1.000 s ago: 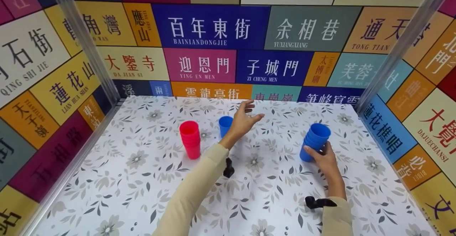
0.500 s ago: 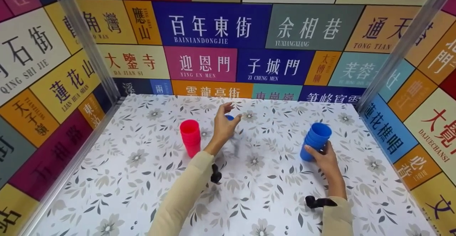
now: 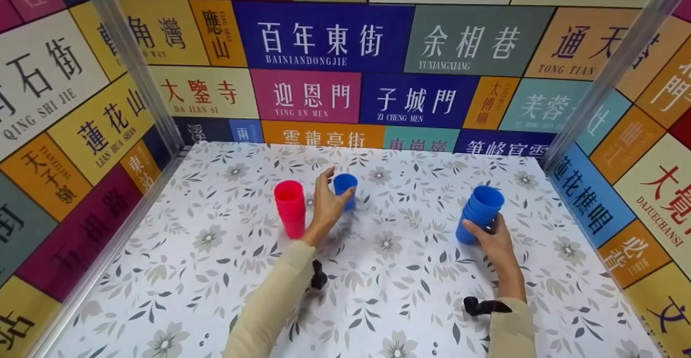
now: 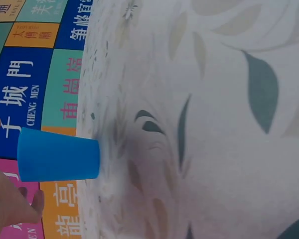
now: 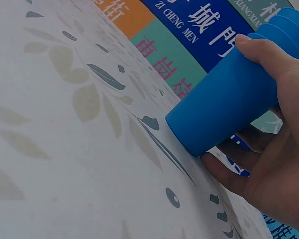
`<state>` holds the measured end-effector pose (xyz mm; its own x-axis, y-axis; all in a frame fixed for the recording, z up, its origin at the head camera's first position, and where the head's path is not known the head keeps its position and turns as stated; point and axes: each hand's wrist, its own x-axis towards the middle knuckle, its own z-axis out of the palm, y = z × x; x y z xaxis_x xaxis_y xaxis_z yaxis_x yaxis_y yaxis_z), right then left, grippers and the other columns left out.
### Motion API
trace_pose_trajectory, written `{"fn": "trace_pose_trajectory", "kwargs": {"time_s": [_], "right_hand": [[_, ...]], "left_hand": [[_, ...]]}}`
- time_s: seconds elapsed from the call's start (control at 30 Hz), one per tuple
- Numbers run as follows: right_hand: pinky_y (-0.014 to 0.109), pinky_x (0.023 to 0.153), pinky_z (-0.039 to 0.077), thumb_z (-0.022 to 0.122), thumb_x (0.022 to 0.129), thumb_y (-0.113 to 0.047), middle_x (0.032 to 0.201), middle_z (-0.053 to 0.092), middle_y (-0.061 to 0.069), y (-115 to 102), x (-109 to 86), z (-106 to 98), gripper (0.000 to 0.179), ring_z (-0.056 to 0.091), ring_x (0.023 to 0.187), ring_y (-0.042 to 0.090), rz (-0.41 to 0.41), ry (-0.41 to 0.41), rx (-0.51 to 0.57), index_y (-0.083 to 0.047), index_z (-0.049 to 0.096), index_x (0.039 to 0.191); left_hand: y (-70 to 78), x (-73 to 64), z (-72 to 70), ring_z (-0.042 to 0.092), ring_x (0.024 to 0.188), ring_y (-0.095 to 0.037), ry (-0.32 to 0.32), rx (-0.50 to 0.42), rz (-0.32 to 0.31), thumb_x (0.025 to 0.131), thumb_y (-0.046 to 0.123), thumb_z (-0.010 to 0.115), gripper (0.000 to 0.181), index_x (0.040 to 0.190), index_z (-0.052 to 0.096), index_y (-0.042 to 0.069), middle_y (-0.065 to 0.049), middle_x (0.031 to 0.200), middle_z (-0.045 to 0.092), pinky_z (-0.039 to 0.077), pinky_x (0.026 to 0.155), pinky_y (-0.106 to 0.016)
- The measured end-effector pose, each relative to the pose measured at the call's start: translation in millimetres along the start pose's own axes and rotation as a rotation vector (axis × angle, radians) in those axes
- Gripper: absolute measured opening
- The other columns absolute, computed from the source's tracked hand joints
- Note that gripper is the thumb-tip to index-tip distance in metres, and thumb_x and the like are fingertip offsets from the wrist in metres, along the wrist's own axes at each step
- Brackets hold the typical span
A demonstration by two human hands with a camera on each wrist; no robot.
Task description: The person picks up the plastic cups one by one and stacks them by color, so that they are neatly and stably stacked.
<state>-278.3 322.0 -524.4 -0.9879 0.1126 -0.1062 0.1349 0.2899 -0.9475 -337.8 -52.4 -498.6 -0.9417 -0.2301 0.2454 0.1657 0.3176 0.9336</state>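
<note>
A single blue cup (image 3: 346,183) stands upright near the back middle of the table. My left hand (image 3: 327,202) is at its left side, fingers spread, thumb overlapping the cup's front in the head view. In the left wrist view the fingers sit beside the blue cup (image 4: 60,155), near its rim end. On the right, my right hand (image 3: 495,239) grips a stack of nested blue cups (image 3: 480,209) low down. The right wrist view shows the thumb along the stack's side (image 5: 229,94) and the other fingers curled beneath it.
A stack of nested red cups (image 3: 290,209) stands just left of my left hand. The table (image 3: 388,293) has a white floral cover. Printed sign walls (image 3: 324,39) close it in at the back and both sides.
My left hand has moved left and down from above and right of the single blue cup to its left side. The right hand stays on the blue stack.
</note>
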Motion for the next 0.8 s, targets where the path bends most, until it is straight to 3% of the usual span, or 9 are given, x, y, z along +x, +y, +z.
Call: {"fn": "trace_pose_trajectory", "kwargs": {"time_s": [0.1, 0.27, 0.47, 0.8], "right_hand": [[0.053, 0.126, 0.019, 0.070, 0.092, -0.045, 0.168, 0.012, 0.020, 1, -0.3, 0, 0.106, 0.016, 0.155, 0.039, 0.005, -0.002, 0.007, -0.014, -0.003, 0.162], [0.054, 0.126, 0.020, 0.071, 0.091, -0.045, 0.168, 0.013, 0.020, 2, 0.6, -1, 0.107, 0.017, 0.155, 0.039, 0.012, -0.004, 0.013, -0.015, -0.003, 0.162], [0.054, 0.126, 0.018, 0.071, 0.091, -0.045, 0.168, 0.013, 0.020, 2, 0.8, -1, 0.107, 0.017, 0.155, 0.039, 0.016, -0.001, 0.011, -0.016, -0.004, 0.162], [0.054, 0.126, 0.016, 0.070, 0.091, -0.048, 0.168, 0.012, 0.020, 1, 1.2, -2, 0.108, 0.015, 0.155, 0.039, 0.025, -0.007, -0.013, -0.016, -0.005, 0.162]], "left_hand": [[-5.6, -0.7, 1.5, 0.046, 0.137, -0.036, -0.011, 0.004, -0.066, 0.085, 0.016, 0.079, 0.072, 0.146, 0.043, 0.006, -0.019, 0.146, 0.048, 0.041, 0.115, -0.047], [-12.4, 0.9, 3.6, 0.047, 0.136, -0.037, -0.016, 0.007, -0.115, 0.083, 0.014, 0.081, 0.076, 0.147, 0.041, 0.003, -0.021, 0.145, 0.050, 0.040, 0.116, -0.045], [-14.6, 2.1, 6.1, 0.041, 0.144, -0.036, -0.070, -0.022, -0.187, 0.084, 0.015, 0.081, 0.081, 0.151, 0.036, 0.005, -0.019, 0.152, 0.045, 0.035, 0.120, -0.046], [-21.9, 6.2, 7.3, 0.042, 0.143, -0.039, -0.094, -0.030, -0.221, 0.083, 0.014, 0.080, 0.082, 0.151, 0.035, 0.003, -0.021, 0.152, 0.045, 0.036, 0.120, -0.047]]}}
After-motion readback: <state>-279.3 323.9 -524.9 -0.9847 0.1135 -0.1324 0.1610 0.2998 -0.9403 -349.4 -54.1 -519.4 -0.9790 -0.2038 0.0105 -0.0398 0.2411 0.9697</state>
